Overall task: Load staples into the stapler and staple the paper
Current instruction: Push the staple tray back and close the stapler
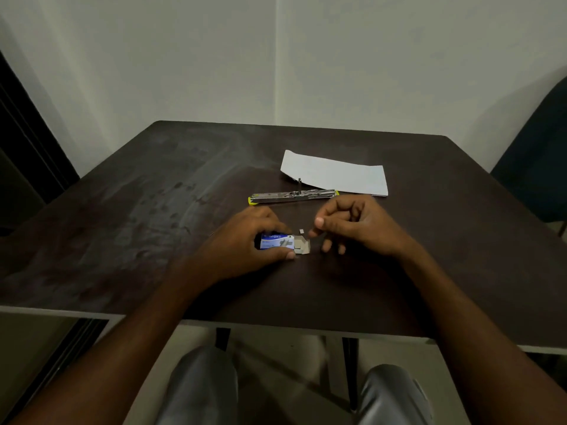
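Observation:
My left hand (245,240) grips a small blue staple box (276,241) against the dark table (153,210). The box's cardboard end flap (303,245) hangs open toward the right. A tiny pale bit of staples (301,231) lies just above the flap. My right hand (356,225) hovers right of the box, its thumb and forefinger pinched close together. Whether anything sits between them is too small to tell. Behind the hands the metal stapler (293,196) with yellow-green ends lies unfolded flat. A folded white paper (334,174) rests just beyond it.
The table's near edge runs just above my knees (202,388). A dark chair (537,154) stands at the right, touching the table's far right side. White walls meet in a corner behind the table.

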